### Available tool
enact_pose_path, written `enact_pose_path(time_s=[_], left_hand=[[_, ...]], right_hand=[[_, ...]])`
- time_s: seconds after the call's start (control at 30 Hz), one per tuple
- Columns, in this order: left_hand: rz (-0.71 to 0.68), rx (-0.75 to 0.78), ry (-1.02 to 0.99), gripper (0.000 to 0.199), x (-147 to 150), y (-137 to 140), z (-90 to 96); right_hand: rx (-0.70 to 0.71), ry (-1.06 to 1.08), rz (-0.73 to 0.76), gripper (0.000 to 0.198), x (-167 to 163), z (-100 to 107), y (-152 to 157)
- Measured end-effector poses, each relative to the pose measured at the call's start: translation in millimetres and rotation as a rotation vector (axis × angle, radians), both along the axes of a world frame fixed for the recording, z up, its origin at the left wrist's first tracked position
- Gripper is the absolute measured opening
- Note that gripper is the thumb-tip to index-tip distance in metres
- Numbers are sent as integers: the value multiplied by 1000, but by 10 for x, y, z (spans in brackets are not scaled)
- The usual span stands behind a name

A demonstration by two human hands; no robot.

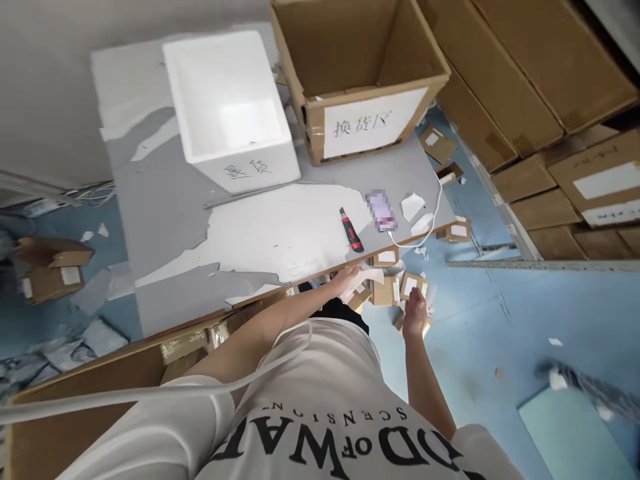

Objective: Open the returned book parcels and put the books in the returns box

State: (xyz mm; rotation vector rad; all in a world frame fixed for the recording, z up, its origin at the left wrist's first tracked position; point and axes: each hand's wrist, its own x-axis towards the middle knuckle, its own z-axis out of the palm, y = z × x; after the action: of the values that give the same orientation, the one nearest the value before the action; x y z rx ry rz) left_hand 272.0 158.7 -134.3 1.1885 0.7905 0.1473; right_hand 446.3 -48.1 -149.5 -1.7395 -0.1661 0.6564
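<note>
The foam box (pixel 233 113) and cardboard box (pixel 357 73) are standing open, contents unseen. The left hand (pixel 350 277) is touching white paper (pixel 361 283); the right hand (pixel 415 313), fingers loosely apart, is reaching toward small parcels (pixel 400 288).

Our left hand (pixel 349 277) half hidden under the table (pixel 280 233) edge, our right hand (pixel 415 313) blocking the parcels (pixel 387 290) below, phone (pixel 381 210) screen blurred out, big carton (pixel 360 73) cut by the top edge, our grips unclear

A red-and-black utility knife (pixel 352 231) lies on the grey-and-white table (pixel 170 220), beside a white foam box (pixel 235 107).
</note>
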Motion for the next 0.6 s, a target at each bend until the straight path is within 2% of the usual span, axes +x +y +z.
enact_pose_path(time_s=[0.17,0.3,0.43,0.6], left_hand=[[289,127,-62,89,-514,379,350],[574,278,-140,92,-1031,499,548],[914,417,-175,89,-1534,387,686],[1236,541,-108,92,-2075,6,748]], right_hand=[[188,-177,307,75,53,184,974],[265,-268,471,78,-63,345,1598],[300,-269,619,81,-299,436,2105],[338,-259,800,88,-778,536,2650]])
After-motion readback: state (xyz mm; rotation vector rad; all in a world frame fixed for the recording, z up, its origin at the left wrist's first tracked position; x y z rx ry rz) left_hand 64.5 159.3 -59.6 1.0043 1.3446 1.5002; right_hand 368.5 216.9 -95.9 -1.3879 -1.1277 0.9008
